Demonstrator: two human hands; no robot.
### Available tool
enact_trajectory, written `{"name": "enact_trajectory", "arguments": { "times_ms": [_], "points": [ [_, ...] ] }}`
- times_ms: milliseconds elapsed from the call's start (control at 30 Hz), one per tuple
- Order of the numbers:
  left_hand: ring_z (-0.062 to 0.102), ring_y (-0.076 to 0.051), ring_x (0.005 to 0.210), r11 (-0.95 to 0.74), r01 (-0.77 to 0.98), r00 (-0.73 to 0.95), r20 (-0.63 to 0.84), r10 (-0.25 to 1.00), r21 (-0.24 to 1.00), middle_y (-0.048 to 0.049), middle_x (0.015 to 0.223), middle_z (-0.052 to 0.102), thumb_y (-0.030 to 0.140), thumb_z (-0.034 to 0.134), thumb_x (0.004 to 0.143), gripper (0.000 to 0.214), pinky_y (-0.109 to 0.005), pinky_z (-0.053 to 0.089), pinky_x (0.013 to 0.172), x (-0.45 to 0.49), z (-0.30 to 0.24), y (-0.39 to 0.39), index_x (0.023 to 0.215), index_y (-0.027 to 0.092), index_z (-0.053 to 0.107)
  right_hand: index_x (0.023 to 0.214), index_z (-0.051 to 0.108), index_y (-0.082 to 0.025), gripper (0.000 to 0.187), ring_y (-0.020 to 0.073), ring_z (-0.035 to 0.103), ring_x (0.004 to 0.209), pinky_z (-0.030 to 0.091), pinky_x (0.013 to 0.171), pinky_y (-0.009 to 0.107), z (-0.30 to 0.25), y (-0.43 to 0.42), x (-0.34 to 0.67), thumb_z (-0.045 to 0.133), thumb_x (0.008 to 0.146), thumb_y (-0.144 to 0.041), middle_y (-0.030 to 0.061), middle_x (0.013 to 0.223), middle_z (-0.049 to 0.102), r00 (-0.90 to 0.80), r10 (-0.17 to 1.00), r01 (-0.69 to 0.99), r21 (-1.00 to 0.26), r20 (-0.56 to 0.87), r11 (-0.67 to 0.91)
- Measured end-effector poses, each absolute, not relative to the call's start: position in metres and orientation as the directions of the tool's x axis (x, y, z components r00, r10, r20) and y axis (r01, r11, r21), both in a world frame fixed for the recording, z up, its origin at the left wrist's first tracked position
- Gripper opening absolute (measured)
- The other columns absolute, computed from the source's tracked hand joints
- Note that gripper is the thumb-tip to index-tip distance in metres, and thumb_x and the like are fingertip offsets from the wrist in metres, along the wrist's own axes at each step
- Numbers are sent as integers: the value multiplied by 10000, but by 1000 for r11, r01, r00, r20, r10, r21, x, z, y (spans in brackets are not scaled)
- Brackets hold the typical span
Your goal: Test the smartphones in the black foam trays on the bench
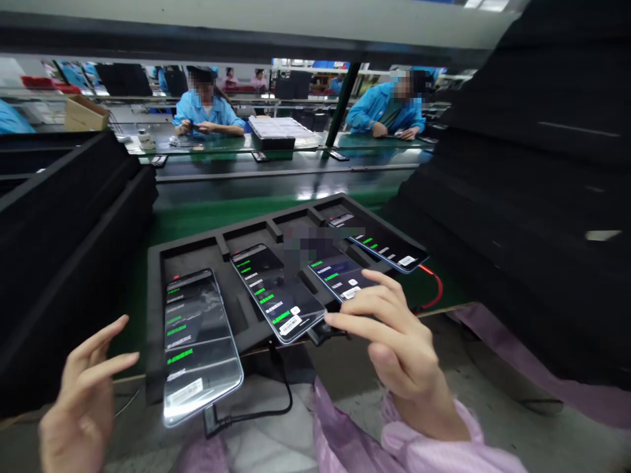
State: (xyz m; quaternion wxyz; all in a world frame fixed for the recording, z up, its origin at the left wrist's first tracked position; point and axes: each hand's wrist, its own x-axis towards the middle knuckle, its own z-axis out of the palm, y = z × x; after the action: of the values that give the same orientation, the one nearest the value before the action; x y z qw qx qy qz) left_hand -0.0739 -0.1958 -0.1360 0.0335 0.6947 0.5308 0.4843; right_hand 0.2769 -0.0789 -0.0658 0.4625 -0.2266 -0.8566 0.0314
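Observation:
A black foam tray (197, 253) lies tilted on the green bench and holds several lit phones with green text lines. My left hand (83, 401) hovers open, fingers spread, just left of the leftmost phone (200, 345), not touching it. My right hand (389, 335) is open with fingers extended; its fingertips reach over the bottom edge of the third phone (338, 272) and toward the plug end of the second phone (276, 292). A black cable (276, 394) runs from the leftmost phone. The fourth phone (382, 249) sits at the tray's right end.
Tall stacks of black foam trays stand at the left (64, 249) and right (532, 217). A red cable (436, 289) curls by the tray's right corner. Across a conveyor (276, 180), two people in blue coats (207, 112) (389, 108) work at another bench.

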Motion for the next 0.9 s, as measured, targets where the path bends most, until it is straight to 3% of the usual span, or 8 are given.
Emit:
{"name": "enact_trajectory", "arguments": {
  "times_ms": [33, 67, 133, 267, 667, 900],
  "points": [
    [385, -276, 1265, -462, 554, -352, 698, 624, 693, 118, 1332, 448, 475, 82, 896, 546, -529, 231, 1121, -57, -138, -191, 1026, 425, 610, 1004, 690, -301, 440, 160, 561, 701, 378, 953, 479, -70, -83, 269, 259, 953, -372, 9, 729, 598, -372, 419, 348, -294, 828, 890],
    [442, -266, 1219, -470, 419, -526, 629, 572, 777, 65, 1256, 525, 527, 129, 895, 552, -511, 282, 1098, -40, -138, -185, 916, 351, 652, 986, 697, -292, 463, 157, 549, 687, 389, 934, 484, -76, -87, 260, 239, 957, -353, 10, 706, 573, -262, 420, 338, -325, 869, 884],
    [448, -255, 1215, -425, 213, -661, 449, 601, 880, 14, 1232, 555, 588, 242, 871, 517, -466, 326, 1072, -12, -137, -175, 826, 276, 652, 956, 708, -279, 475, 151, 530, 671, 409, 900, 475, -88, -94, 245, 235, 959, -314, 13, 687, 540, -97, 418, 336, -365, 903, 868],
    [375, -250, 1279, -407, 186, -647, 424, 634, 894, 1, 1319, 486, 622, 281, 853, 514, -419, 282, 1092, 6, -135, -171, 859, 262, 647, 965, 709, -269, 418, 150, 513, 684, 410, 880, 457, -100, -94, 228, 293, 950, -304, 24, 725, 541, -110, 399, 387, -331, 910, 861],
    [316, -339, 1308, -420, 373, -532, 561, 634, 828, -4, 1391, 350, 640, 277, 851, 522, -567, 281, 1073, 5, -136, -186, 899, 283, 654, 908, 665, -203, 352, 165, 505, 753, 374, 904, 472, -104, -91, 229, 318, 938, -257, 42, 800, 519, -220, 462, 411, -348, 859, 843],
    [336, -287, 1300, -387, 568, -360, 642, 676, 726, 9, 1359, 334, 714, 220, 807, 606, -444, 311, 1094, -3, -133, -186, 896, 303, 655, 859, 659, -219, 364, 207, 523, 879, 313, 972, 495, -103, -89, 236, 308, 921, -292, 64, 948, 547, -286, 525, 518, -332, 802, 789]
  ]
}}
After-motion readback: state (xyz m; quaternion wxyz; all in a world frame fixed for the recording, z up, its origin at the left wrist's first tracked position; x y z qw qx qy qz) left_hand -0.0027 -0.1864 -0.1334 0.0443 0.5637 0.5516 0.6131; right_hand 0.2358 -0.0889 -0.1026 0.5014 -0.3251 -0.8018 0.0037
